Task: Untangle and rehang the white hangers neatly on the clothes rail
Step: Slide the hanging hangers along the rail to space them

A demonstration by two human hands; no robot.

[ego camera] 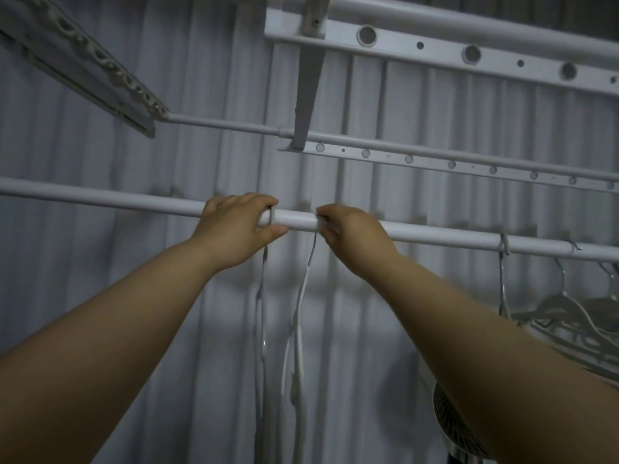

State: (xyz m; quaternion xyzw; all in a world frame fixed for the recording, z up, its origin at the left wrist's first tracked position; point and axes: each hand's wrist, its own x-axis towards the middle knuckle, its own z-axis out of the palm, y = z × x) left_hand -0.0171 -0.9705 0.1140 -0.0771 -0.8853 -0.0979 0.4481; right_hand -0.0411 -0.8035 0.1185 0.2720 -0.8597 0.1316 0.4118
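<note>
Only two bare arms of the person show. The left forearm (117, 329) and the right forearm (485, 329) are uncovered skin, broad near the camera and narrowing to the wrists. The left hand (234, 226) and the right hand (351, 229) are bare too, with short rounded fingers

A home laundry-drying spot: white clothes rail (435, 237), perforated drying rack (469, 53) overhead, pale curtains (117, 162) behind.
</note>
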